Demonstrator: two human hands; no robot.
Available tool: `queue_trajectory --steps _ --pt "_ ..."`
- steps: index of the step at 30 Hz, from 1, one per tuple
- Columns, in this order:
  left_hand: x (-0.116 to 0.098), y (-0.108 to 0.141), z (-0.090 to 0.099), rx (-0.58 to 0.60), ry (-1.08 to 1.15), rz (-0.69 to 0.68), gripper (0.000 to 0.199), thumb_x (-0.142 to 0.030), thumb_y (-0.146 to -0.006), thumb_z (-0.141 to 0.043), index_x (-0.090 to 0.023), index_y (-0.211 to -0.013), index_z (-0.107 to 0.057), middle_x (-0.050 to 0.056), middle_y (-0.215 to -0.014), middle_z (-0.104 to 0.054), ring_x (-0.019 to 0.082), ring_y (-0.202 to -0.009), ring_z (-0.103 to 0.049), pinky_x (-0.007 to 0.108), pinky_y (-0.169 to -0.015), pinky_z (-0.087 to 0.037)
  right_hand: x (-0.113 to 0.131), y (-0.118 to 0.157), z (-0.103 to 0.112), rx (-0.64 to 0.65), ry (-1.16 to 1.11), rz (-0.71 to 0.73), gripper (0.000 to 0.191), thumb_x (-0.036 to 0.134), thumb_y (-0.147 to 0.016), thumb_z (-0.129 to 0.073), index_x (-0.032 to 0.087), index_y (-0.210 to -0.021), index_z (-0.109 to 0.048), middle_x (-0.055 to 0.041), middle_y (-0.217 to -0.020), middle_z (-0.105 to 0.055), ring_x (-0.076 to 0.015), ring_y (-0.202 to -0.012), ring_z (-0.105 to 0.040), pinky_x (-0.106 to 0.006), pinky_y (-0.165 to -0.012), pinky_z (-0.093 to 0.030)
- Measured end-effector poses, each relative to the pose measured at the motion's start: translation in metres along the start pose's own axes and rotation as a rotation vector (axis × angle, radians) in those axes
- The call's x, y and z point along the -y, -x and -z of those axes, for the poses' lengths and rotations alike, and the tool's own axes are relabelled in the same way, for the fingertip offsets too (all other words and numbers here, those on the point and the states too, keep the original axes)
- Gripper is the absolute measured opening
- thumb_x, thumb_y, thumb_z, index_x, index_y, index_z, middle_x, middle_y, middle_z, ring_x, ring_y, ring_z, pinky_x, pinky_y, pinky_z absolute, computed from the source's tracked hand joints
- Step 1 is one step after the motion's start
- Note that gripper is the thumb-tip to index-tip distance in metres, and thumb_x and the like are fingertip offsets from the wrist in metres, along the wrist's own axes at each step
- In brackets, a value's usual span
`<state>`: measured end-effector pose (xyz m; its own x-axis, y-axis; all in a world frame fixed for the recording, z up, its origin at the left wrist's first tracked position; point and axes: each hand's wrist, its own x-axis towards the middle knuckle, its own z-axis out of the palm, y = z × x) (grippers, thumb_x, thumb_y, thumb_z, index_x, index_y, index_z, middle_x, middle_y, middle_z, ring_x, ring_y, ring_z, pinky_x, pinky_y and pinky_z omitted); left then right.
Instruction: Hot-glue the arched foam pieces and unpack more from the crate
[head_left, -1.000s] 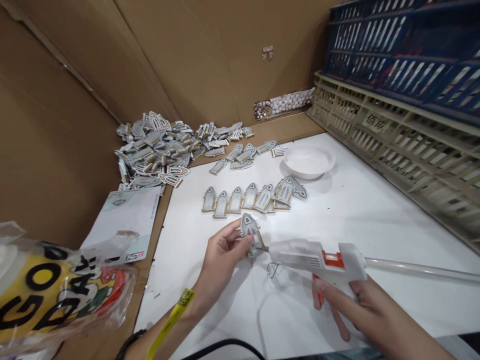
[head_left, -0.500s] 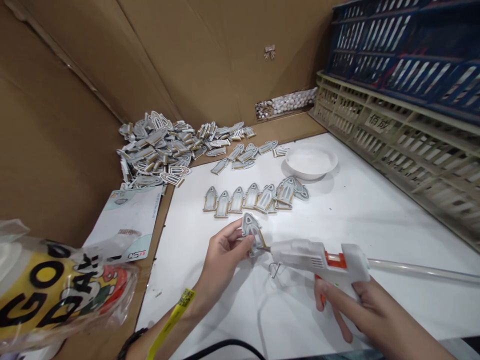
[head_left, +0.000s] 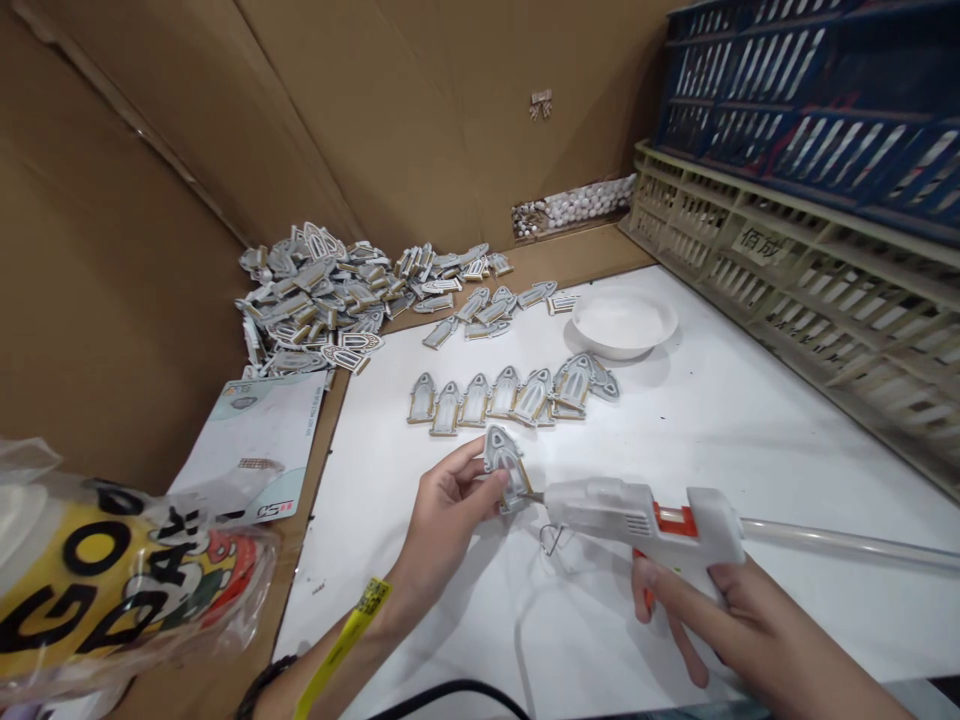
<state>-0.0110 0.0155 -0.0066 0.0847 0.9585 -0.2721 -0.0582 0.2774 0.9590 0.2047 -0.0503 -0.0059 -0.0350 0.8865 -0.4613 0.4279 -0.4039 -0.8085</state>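
Observation:
Between the thumb and fingers of my left hand [head_left: 454, 505] is a small grey arched window-shaped piece [head_left: 508, 470], tilted above the white tabletop [head_left: 420, 640]. My right hand [head_left: 720, 615] grips the handle of a white hot glue gun [head_left: 622, 510], its fingers at the orange trigger. The gun's nozzle points left, at the lower right edge of the held piece. A clear glue stick [head_left: 840, 540] sticks out from the back of the gun. Just beyond my left hand, several matching arched pieces [head_left: 474, 400] lie in a row, some overlapping at its right end.
A heap of arched pieces [head_left: 322, 290] lies at the back left by cardboard walls. A white bowl [head_left: 625, 325] stands near stacked plastic crates [head_left: 787, 260] on the right. At left are a printed card [head_left: 255, 430] and a bagged yellow package [head_left: 112, 580]. A black cable [head_left: 450, 688] curves in front.
The glue gun and my right hand have shifted very slightly to the right, the nozzle still by the piece's lower edge. My left hand keeps its hold.

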Motion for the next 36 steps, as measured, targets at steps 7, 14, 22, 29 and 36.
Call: queue_trajectory --steps 7,14,22,29,36 --pt "0.0 0.0 0.001 -0.003 0.008 0.006 0.034 -0.032 -0.076 -0.075 -0.02 -0.108 -0.071 0.003 -0.081 -0.071 0.01 -0.065 -0.056 0.018 -0.058 -0.042 0.007 0.001 0.001 -0.016 0.005 0.001 0.042 0.06 -0.076 -0.05 0.023 -0.059 -0.061 0.0034 -0.044 -0.047 -0.0139 -0.046 -0.05 -0.024 -0.05 -0.04" --pt "0.0 0.0 0.001 -0.006 0.004 0.019 0.036 -0.034 -0.076 -0.075 -0.02 -0.109 -0.07 0.005 -0.085 -0.072 0.011 -0.067 -0.058 0.019 -0.059 -0.043 0.003 0.001 -0.002 -0.036 -0.025 0.002 0.042 0.06 -0.079 -0.049 0.024 -0.059 -0.06 0.0024 -0.044 -0.05 -0.0158 -0.05 -0.055 -0.024 -0.055 -0.046" --pt "0.001 0.0 0.001 -0.023 -0.004 0.017 0.036 -0.035 -0.075 -0.076 -0.02 -0.108 -0.07 0.004 -0.085 -0.072 0.009 -0.065 -0.055 0.017 -0.057 -0.042 0.006 0.002 -0.001 -0.063 -0.006 0.02 0.04 0.059 -0.076 -0.049 0.024 -0.059 -0.059 0.0041 -0.043 -0.044 -0.0133 -0.045 -0.048 -0.023 -0.048 -0.042" --pt "0.003 -0.002 0.002 -0.039 0.003 0.038 0.039 -0.035 -0.075 -0.076 -0.02 -0.11 -0.068 0.004 -0.087 -0.072 0.01 -0.068 -0.058 0.017 -0.058 -0.044 -0.008 0.002 -0.004 -0.051 -0.031 0.022 0.038 0.056 -0.081 -0.052 0.022 -0.066 -0.06 0.0029 -0.05 -0.05 -0.014 -0.048 -0.055 -0.022 -0.05 -0.047" --pt "0.002 0.001 0.0 -0.048 0.002 -0.008 0.031 -0.03 -0.075 -0.076 -0.019 -0.104 -0.07 0.002 -0.081 -0.07 0.008 -0.062 -0.055 0.016 -0.056 -0.044 -0.017 0.001 -0.002 -0.031 0.193 0.435 0.025 0.044 -0.083 -0.056 0.026 -0.066 -0.059 0.0001 -0.056 -0.062 -0.0162 -0.044 -0.056 -0.024 -0.042 -0.043"
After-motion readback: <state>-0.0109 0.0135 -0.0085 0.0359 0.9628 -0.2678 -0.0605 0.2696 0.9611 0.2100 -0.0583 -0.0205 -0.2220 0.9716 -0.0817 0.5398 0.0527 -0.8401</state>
